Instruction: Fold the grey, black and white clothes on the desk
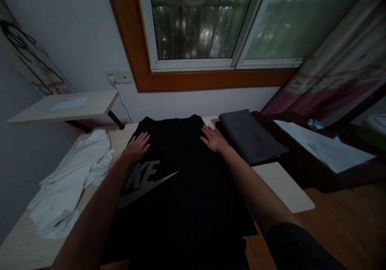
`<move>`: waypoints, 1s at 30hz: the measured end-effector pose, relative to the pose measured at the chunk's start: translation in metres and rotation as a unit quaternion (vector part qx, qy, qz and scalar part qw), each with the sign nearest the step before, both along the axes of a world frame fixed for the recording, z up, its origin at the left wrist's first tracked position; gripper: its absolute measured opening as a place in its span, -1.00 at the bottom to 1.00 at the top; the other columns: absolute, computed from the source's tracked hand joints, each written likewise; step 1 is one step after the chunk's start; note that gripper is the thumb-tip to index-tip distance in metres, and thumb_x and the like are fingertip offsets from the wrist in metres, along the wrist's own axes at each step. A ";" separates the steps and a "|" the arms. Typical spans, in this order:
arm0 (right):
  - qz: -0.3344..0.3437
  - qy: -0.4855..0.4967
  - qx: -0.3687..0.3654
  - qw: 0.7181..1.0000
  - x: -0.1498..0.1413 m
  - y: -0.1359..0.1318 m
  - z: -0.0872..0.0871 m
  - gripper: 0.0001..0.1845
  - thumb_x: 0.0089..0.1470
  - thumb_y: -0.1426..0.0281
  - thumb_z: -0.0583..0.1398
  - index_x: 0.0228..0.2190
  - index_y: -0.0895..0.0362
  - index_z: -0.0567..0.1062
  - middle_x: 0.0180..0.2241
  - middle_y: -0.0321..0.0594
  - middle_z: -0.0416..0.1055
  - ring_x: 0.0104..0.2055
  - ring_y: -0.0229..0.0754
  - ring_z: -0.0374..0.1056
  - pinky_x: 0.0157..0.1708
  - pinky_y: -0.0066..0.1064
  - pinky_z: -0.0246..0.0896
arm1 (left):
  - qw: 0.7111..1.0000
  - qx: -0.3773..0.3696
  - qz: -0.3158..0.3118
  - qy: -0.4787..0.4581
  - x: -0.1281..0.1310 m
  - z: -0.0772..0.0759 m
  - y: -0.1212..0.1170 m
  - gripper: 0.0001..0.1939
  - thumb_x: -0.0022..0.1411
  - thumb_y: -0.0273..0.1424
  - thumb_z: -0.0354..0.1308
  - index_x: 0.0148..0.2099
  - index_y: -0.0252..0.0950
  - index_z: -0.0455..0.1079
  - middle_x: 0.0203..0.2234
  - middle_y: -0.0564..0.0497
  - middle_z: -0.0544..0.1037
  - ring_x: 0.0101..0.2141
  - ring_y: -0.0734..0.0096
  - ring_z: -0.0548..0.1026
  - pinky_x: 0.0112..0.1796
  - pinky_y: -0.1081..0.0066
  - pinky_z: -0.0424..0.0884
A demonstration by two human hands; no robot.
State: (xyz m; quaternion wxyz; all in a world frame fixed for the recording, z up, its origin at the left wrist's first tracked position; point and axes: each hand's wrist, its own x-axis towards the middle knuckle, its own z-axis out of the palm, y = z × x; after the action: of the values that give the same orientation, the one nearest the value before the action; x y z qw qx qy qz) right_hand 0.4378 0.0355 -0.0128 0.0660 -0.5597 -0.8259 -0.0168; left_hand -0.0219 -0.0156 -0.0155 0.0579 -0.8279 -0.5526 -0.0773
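Note:
A black T-shirt [193, 173] with a grey printed logo lies spread over the table in front of me, its lower part reaching toward my body. My left hand [137, 146] rests flat on the shirt's far left part, above the lettering, fingers stretched out. On the far right part lies my right hand [213, 138], palm down with its fingers apart. Neither hand grips the cloth. The near end of the shirt is dark and hard to make out.
A crumpled white garment [75, 177] lies left on the table [27, 238], below a small raised shelf [87, 101]. Folded grey cloth [251, 135] sits to the right. Farther right, paper sheets [322, 145] lie on a dark surface. A window [199, 28] is behind.

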 end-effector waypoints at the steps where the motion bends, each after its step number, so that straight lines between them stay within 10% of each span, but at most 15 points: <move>1: 0.001 0.002 0.007 1.000 0.000 -0.001 0.001 -0.27 0.38 0.01 -0.11 0.39 0.12 0.16 0.46 -0.15 -0.02 0.49 0.07 -0.10 0.43 0.05 -0.15 | 1.000 0.002 -0.001 -0.001 0.000 0.000 -0.001 -0.39 0.50 -0.18 -0.19 0.47 -0.31 0.08 0.44 -0.15 0.12 0.43 0.13 0.04 0.37 -0.03 0.01; 18: 0.063 0.027 0.076 0.995 0.004 -0.052 0.016 -0.50 0.35 0.38 0.01 0.23 0.12 0.46 0.27 -0.10 0.37 0.36 0.11 0.18 0.38 0.09 0.03 | 0.999 -0.017 -0.023 -0.037 -0.016 0.000 -0.064 -0.46 0.49 -0.23 -0.15 0.42 -0.23 0.19 0.43 -0.09 0.17 0.42 0.13 0.09 0.34 -0.07 0.14; 30: 0.122 0.062 0.017 0.990 -0.006 -0.082 0.010 -0.42 0.41 0.14 0.00 0.34 0.08 0.28 0.42 -0.11 0.07 0.47 0.08 -0.03 0.39 0.10 0.02 | 0.999 -0.008 -0.020 -0.038 -0.015 -0.001 -0.065 -0.47 0.49 -0.23 -0.15 0.41 -0.21 0.19 0.43 -0.07 0.18 0.42 0.14 0.10 0.34 -0.04 0.14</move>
State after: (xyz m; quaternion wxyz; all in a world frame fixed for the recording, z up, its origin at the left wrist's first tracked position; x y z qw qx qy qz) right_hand 0.4320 -0.0465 -0.0027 0.1287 -0.4535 -0.8818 0.0118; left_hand -0.0373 -0.0808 -0.0168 0.0287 -0.8354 -0.5387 -0.1052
